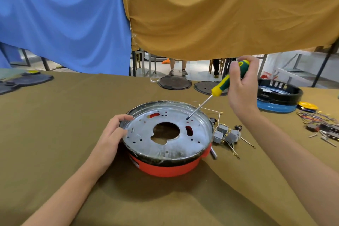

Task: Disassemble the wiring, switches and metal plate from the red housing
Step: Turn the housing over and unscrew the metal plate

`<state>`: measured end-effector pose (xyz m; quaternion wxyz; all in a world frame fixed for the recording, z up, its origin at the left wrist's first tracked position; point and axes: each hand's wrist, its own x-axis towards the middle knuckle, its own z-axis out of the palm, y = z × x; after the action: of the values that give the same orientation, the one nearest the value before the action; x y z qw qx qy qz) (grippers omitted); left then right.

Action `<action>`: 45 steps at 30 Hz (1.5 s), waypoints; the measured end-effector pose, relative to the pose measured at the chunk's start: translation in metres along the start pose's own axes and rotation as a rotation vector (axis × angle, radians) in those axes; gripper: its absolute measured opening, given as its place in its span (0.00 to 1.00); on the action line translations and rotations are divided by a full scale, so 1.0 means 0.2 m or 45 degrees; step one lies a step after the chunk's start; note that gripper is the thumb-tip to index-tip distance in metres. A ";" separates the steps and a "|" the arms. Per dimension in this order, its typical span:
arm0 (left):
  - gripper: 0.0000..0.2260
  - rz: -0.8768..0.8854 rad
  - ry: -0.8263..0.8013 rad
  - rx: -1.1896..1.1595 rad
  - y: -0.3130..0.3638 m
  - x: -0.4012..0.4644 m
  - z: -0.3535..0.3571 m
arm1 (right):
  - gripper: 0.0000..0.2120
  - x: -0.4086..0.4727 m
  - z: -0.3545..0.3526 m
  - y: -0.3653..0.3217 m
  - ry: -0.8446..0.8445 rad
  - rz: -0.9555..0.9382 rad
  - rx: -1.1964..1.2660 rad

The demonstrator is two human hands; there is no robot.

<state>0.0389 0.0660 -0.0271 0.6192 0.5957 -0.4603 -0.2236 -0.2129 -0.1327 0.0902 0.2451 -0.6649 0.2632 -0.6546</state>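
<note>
The red housing (165,168) sits mid-frame on the table (55,134), the metal plate (166,132) seated in it. The left hand (111,134) grips the plate's left rim. The right hand (242,86) grasps a screwdriver (218,90), which slants down-left, its tip on the plate's upper right. Loose switches (226,135) lie just right of the housing.

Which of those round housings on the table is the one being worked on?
The red housing, nearest the person: the left hand grips its rim and the screwdriver tip touches its metal plate. The blue housing sits untouched, far right.
</note>
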 end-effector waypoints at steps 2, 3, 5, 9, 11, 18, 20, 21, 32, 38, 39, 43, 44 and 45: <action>0.15 -0.032 0.069 -0.066 0.02 0.02 0.01 | 0.11 0.04 0.02 0.01 -0.030 -0.079 -0.052; 0.13 -0.048 0.107 -0.075 0.03 0.05 0.01 | 0.09 0.05 0.03 0.01 -0.073 -0.123 -0.082; 0.14 -0.035 0.106 0.110 0.08 0.12 0.00 | 0.06 0.07 0.05 0.02 -0.138 -0.218 -0.118; 0.23 -0.057 -0.429 0.682 0.23 0.37 0.03 | 0.04 0.11 0.11 0.03 -0.147 -0.292 -0.111; 0.28 -0.108 -0.617 0.911 0.28 0.48 0.09 | 0.05 0.13 0.12 0.04 -0.138 -0.312 -0.096; 0.30 -0.099 -0.673 1.338 0.21 0.58 0.16 | 0.04 0.15 0.15 0.13 -0.178 -0.364 -0.083; 0.30 -0.109 -0.676 1.340 0.21 0.59 0.15 | 0.04 0.15 0.16 0.13 -0.211 -0.373 -0.087; 0.30 -0.107 -0.675 1.330 0.21 0.59 0.15 | 0.04 0.15 0.15 0.12 -0.222 -0.390 -0.090; 0.31 -0.101 -0.673 1.314 0.22 0.57 0.15 | 0.05 0.16 0.13 0.11 -0.232 -0.391 -0.140; 0.31 -0.108 -0.667 1.312 0.23 0.56 0.16 | 0.06 0.16 0.13 0.10 -0.255 -0.434 -0.124; 0.31 -0.109 -0.668 1.312 0.23 0.56 0.16 | 0.06 0.15 0.14 0.10 -0.263 -0.439 -0.115; 0.30 -0.094 -0.668 1.325 0.23 0.56 0.16 | 0.08 0.15 0.15 0.09 -0.324 -0.452 -0.088; 0.30 -0.089 -0.666 1.328 0.23 0.56 0.16 | 0.09 0.15 0.14 0.09 -0.343 -0.451 -0.089; 0.30 -0.085 -0.664 1.330 0.23 0.56 0.16 | 0.09 0.15 0.14 0.09 -0.360 -0.446 -0.092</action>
<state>0.0524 -0.0342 0.0468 0.1020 0.7614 -0.6278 -0.1255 -0.1853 -0.1674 0.0995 0.1382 -0.7940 0.1302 -0.5775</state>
